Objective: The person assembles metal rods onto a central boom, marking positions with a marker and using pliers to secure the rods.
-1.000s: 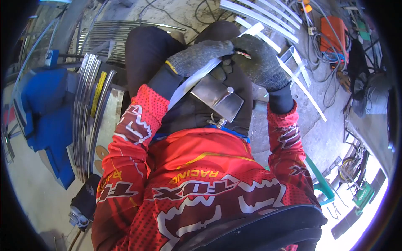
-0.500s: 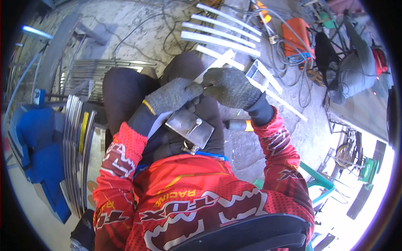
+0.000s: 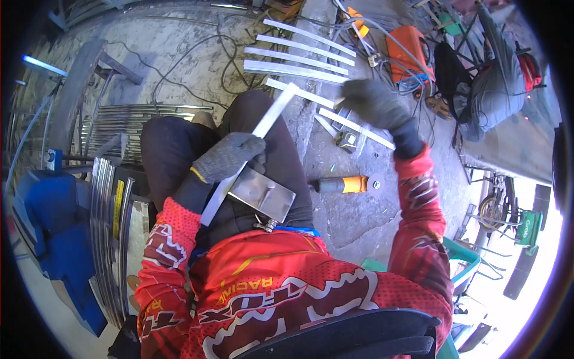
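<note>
My left hand (image 3: 230, 157), in a dark grey knit glove, is closed around a flat silver metal bar (image 3: 275, 112) that slants across my lap. Beneath that hand, a rectangular metal plate (image 3: 254, 190) with a small raised stub lies on my thighs. My right hand (image 3: 373, 105), gloved the same way, is stretched out over the floor at the right ends of some metal strips (image 3: 302, 93); its fingers are blurred. Below it on the concrete sit a tape measure (image 3: 345, 141) and an orange and black angle grinder (image 3: 342, 184).
Several pale metal strips (image 3: 299, 52) lie ahead on the floor among cables. An orange case (image 3: 409, 57) stands right of them, near a crouching person (image 3: 496, 90). Bundled metal tubes (image 3: 104, 221) and a blue object (image 3: 51, 221) are at my left.
My right hand has left the bar beside my left hand and moved out to the right. The bar stays in my left hand, and the grinder and tape measure now show more fully.
</note>
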Demonstrator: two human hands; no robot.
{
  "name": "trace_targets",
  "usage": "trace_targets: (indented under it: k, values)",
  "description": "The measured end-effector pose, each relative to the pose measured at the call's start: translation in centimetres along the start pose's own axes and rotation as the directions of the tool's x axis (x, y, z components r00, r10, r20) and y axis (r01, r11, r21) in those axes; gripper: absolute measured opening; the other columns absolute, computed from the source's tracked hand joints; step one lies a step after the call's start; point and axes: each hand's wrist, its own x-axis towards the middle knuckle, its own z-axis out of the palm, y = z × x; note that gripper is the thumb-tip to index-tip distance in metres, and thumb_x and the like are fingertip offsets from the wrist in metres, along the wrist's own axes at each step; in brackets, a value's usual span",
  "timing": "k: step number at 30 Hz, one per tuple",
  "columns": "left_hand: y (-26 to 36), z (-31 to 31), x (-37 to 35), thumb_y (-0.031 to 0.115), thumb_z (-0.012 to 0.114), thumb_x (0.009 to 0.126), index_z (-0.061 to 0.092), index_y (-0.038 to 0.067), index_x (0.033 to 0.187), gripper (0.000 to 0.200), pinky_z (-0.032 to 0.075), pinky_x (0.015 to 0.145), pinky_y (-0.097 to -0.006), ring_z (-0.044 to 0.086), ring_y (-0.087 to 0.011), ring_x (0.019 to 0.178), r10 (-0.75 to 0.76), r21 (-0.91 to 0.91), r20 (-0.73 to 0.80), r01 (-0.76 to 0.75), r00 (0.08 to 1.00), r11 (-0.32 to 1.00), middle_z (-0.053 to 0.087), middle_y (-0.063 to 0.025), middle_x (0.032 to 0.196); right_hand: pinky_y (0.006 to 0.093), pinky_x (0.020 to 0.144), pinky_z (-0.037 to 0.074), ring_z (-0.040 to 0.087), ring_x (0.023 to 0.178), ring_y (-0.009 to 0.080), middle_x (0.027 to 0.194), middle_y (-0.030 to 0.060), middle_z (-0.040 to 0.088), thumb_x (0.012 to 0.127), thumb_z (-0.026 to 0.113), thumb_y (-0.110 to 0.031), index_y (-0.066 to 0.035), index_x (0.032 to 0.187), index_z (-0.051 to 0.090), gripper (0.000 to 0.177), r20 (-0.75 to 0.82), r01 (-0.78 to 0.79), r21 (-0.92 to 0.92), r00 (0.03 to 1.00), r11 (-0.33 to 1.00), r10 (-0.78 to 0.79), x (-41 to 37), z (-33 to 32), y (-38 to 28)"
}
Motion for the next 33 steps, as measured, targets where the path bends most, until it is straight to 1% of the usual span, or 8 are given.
trace_targets:
  k: [1,2,8,16,24,26,27,33]
  values:
    - [0.2,0.1,-0.3,0.034,0.052,0.100,0.063,0.000,0.088,0.037,0.052,0.063,-0.0290,0.063,-0.0129,0.066,-0.003,-0.039,-0.023,0.002,1.000,0.999,0.063,-0.0050,0.075,0.0394,0.074,0.050,0.065,0.081,0.0314,0.090,0.0159,0.066,0.083,0.065,-0.015,0.000,0.090,0.066,0.016,0.297,-0.521,0.118,0.831,0.846,0.470,1.0,-4.0,-0.5]
    - [0.6,0.3,-0.2,0.034,0.052,0.100,0.063,0.000,0.088,0.037,0.052,0.063,-0.0290,0.063,-0.0129,0.066,-0.005,-0.040,-0.021,0.004,1.000,0.999,0.063,-0.0050,0.075,0.0374,0.072,0.049,0.063,0.078,0.0236,0.087,0.0137,0.065,0.085,0.067,-0.015,0.000,0.094,0.065,0.018,0.183,-0.591,0.194,0.806,0.783,0.562,0.1,-4.6,0.1]
    - [2.1,1.4,1.9,0.039,0.054,0.098,0.064,0.002,0.086,0.041,0.050,0.058,-0.0282,0.062,-0.0119,0.062,-0.113,0.230,0.013,0.107,0.994,0.967,0.063,-0.0035,0.073,0.0322,0.088,0.047,0.060,0.098,0.0165,0.101,0.0101,0.067,0.083,0.074,-0.023,-0.002,0.110,0.066,0.034,-0.152,-0.452,0.448,0.811,0.771,0.564,2.2,3.6,-2.9]
    - [2.8,-0.8,-3.0,0.038,0.054,0.097,0.064,0.001,0.090,0.039,0.049,0.062,-0.0360,0.062,-0.0212,0.063,0.148,0.594,-0.059,-0.084,0.987,0.800,0.061,-0.0118,0.072,0.0323,0.080,0.050,0.060,0.084,0.0134,0.088,0.0063,0.067,0.083,0.074,-0.017,-0.003,0.098,0.069,0.022,0.213,-0.512,0.745,0.790,0.429,0.575,2.2,13.1,-3.6]
    - [3.7,-0.6,-9.7,0.030,0.058,0.096,0.061,0.000,0.086,0.031,0.043,0.054,-0.0303,0.054,-0.0125,0.055,0.002,0.465,-0.355,0.175,0.935,0.868,0.055,-0.0061,0.066,0.0359,0.086,0.048,0.062,0.099,0.0223,0.105,0.0132,0.067,0.086,0.069,-0.014,-0.004,0.107,0.067,0.023,0.014,-0.673,0.493,0.640,0.552,0.768,-0.8,11.6,-1.0]
    - [3.4,0.1,-9.0,0.026,0.060,0.095,0.061,-0.002,0.083,0.031,0.044,0.056,-0.0355,0.055,-0.0179,0.055,-0.019,0.271,-0.519,0.186,0.855,0.944,0.056,-0.0123,0.067,0.0397,0.084,0.050,0.063,0.093,0.0240,0.102,0.0141,0.066,0.087,0.064,-0.008,-0.004,0.110,0.066,0.023,-0.102,-0.533,-0.017,0.843,0.846,0.529,-3.1,12.0,2.7]
    - [2.7,0.1,-8.7,0.026,0.060,0.095,0.061,-0.002,0.083,0.031,0.044,0.056,-0.0355,0.055,-0.0179,0.055,-0.021,0.268,-0.508,0.182,0.861,0.946,0.056,-0.0123,0.067,0.0380,0.077,0.052,0.063,0.082,0.0219,0.099,0.0138,0.065,0.088,0.057,-0.004,-0.004,0.121,0.058,0.034,-0.007,-0.747,0.376,0.590,0.548,0.808,-2.6,10.7,0.7]
    - [0.5,-0.9,-8.1,0.024,0.061,0.096,0.064,0.000,0.089,0.026,0.036,0.047,-0.0266,0.048,-0.0075,0.054,0.259,0.430,-0.571,0.014,0.779,0.903,0.056,-0.0019,0.068,0.0262,0.043,0.045,0.057,0.052,0.0172,0.085,0.0155,0.061,0.084,0.055,-0.004,-0.001,0.131,0.045,0.048,0.138,-0.098,0.990,0.664,-0.097,0.735,2.4,6.2,-8.7]
